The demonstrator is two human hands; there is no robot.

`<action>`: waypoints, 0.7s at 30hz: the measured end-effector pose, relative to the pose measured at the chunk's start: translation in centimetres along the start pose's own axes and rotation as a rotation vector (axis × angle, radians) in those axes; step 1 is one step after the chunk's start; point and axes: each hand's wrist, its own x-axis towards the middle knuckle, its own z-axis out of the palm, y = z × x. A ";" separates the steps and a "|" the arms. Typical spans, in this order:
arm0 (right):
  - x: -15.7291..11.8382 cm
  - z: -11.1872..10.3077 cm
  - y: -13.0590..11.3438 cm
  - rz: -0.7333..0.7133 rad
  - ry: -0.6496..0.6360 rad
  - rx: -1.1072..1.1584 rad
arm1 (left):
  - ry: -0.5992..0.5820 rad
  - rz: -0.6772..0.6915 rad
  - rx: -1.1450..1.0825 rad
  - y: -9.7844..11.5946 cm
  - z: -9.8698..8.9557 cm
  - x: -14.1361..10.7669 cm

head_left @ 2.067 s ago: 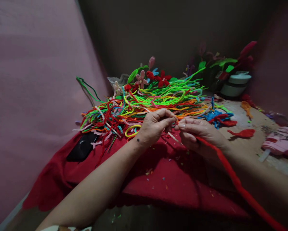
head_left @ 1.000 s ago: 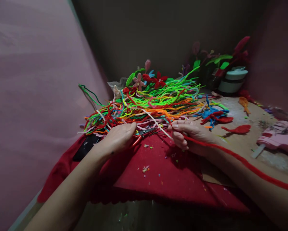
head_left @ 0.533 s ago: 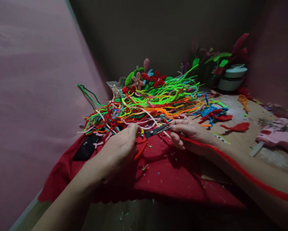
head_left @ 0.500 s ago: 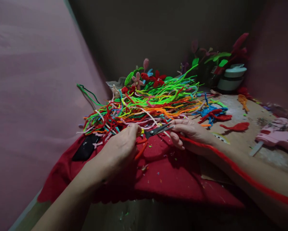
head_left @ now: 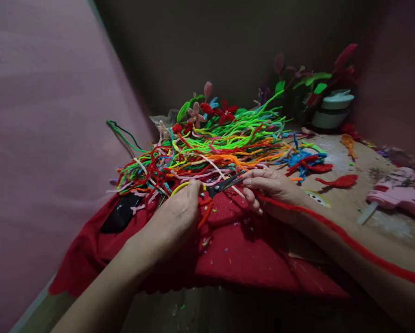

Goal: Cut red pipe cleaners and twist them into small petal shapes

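My left hand point(head_left: 181, 210) is closed around the yellow and orange handles of a pair of scissors point(head_left: 216, 189). Its dark blades point right and reach the fingertips of my right hand point(head_left: 268, 187). Those fingers pinch a long red pipe cleaner point(head_left: 332, 224), which trails back along my right forearm. The pipe cleaner's tip is hidden between the fingers and the blades. Just beyond both hands spreads a heap of multicoloured pipe cleaners point(head_left: 224, 138), mostly green, red and orange.
Red cloth point(head_left: 235, 263) with scraps covers the table's front. A black phone point(head_left: 120, 215) lies at left, a pink glue gun point(head_left: 394, 194) at right. Behind are fuzzy flowers point(head_left: 224, 112) and a lidded jar point(head_left: 332, 111). Red petal shapes point(head_left: 341, 181) and a blue bundle point(head_left: 301, 159) lie right.
The left hand has shifted slightly on the scissors, and more of the yellow handle loop shows. The blades look a little more closed. The whole view has moved slightly.
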 end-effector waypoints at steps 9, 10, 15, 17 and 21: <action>0.1 -0.2 0.2 -0.021 0.062 -0.072 | -0.138 -0.105 0.004 1.2 -0.6 0.0; 0.1 -0.2 0.3 -0.029 0.066 -0.078 | -0.139 -0.100 0.022 1.2 -0.5 -0.1; 0.1 -0.3 0.3 -0.047 0.083 -0.096 | -0.133 -0.073 0.044 1.0 0.2 -0.3; 0.1 -0.3 0.3 -0.051 0.078 -0.099 | -0.167 -0.066 0.029 1.1 0.4 -0.5; 0.1 -0.2 0.3 -0.061 0.061 -0.098 | -0.214 -0.083 0.027 1.6 0.4 -0.7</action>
